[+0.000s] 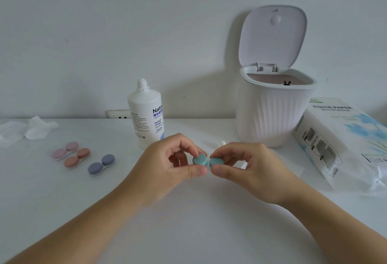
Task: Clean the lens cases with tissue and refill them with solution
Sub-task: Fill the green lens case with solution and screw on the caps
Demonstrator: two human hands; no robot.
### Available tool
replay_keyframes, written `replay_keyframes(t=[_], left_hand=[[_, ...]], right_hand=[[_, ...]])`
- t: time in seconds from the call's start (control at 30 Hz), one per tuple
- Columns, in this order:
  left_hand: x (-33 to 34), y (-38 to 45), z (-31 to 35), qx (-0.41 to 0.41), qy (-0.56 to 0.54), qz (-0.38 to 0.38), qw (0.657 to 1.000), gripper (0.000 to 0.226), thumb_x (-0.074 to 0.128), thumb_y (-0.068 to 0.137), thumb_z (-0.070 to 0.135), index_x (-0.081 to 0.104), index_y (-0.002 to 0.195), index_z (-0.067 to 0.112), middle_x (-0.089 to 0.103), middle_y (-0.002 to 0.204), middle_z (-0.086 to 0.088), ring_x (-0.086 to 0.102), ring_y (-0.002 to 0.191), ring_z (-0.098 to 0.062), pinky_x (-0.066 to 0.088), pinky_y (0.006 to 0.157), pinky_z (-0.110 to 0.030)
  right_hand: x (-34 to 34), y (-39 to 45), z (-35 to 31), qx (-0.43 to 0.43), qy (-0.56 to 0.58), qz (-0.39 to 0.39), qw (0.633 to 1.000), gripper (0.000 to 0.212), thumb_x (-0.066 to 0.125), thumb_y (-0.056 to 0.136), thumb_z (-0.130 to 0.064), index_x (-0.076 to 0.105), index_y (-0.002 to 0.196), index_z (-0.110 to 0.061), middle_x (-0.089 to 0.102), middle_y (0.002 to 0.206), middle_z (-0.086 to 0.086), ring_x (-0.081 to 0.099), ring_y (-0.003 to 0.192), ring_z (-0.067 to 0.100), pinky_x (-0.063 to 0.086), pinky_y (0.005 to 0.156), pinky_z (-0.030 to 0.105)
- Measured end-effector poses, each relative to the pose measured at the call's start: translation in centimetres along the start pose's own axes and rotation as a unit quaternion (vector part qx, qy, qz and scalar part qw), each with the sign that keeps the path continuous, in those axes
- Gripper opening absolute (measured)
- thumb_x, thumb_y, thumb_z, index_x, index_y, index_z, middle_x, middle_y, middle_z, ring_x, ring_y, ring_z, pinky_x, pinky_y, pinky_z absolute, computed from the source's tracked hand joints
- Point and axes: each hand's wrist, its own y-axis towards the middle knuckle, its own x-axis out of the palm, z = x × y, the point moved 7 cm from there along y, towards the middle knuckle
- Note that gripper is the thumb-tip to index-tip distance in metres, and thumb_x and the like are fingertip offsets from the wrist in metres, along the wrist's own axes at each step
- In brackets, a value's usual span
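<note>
Teal, the fourth lens case sits pinched between both hands above the white tabletop: left hand closed on one cap, right hand on the other. Three more cases lie left: pink, orange, blue. One uncapped solution bottle, one open bin, one tissue pack, crumpled tissue; a plain white wall behind.

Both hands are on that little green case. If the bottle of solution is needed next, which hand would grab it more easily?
Probably the left hand. The bottle stands just behind it, its cap already off, while the right hand sits nearer the bin and could keep holding the green case.
</note>
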Motion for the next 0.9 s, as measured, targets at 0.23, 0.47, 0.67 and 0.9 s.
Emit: replay_keyframes(t=[0.23, 0.47, 0.67, 0.9], left_hand=[[-0.4, -0.2, 0.2, -0.007, 0.065, 0.006, 0.998, 0.024, 0.090, 0.071, 0.027, 0.072, 0.086, 0.034, 0.074, 0.084, 0.000, 0.057, 0.066, -0.022, 0.051, 0.068, -0.040], [-0.7, 0.0, 0.0, -0.012, 0.068, -0.003, 0.998, 0.026, 0.087, 0.065, 0.047, 0.076, 0.088, 0.042, 0.070, 0.084, -0.004, 0.056, 0.067, -0.027, 0.052, 0.069, -0.044], [-0.9, 0.0, 0.1, -0.004, 0.057, -0.008, 0.998, 0.028, 0.079, 0.064, 0.052, 0.077, 0.090, 0.043, 0.070, 0.091, -0.006, 0.051, 0.064, -0.021, 0.049, 0.069, -0.038], [-0.9, -0.2, 0.1, -0.017, 0.036, -0.039, 0.998, 0.025, 0.074, 0.071, 0.048, 0.078, 0.095, 0.043, 0.077, 0.099, -0.006, 0.061, 0.076, -0.027, 0.055, 0.080, -0.048]], right_hand=[[0.1, 0.0, 0.0, -0.006, -0.005, -0.003, 1.000, 0.012, 0.079, 0.084, -0.034, 0.075, 0.096, -0.034, 0.072, 0.085, -0.022, 0.068, 0.081, 0.000, 0.044, 0.063, 0.008], [0.2, 0.1, 0.0, -0.006, -0.001, 0.001, 1.000, 0.012, 0.079, 0.084, -0.032, 0.075, 0.096, -0.033, 0.071, 0.084, -0.023, 0.068, 0.081, -0.001, 0.044, 0.062, 0.008], [0.1, 0.0, 0.0, -0.009, 0.000, 0.003, 1.000, 0.011, 0.079, 0.085, -0.032, 0.075, 0.095, -0.030, 0.071, 0.082, -0.022, 0.067, 0.080, -0.001, 0.043, 0.061, 0.007], [-0.1, 0.0, -0.1, -0.010, 0.001, 0.007, 1.000, 0.010, 0.078, 0.085, -0.034, 0.074, 0.094, -0.034, 0.071, 0.084, -0.021, 0.068, 0.081, 0.000, 0.044, 0.063, 0.008]])
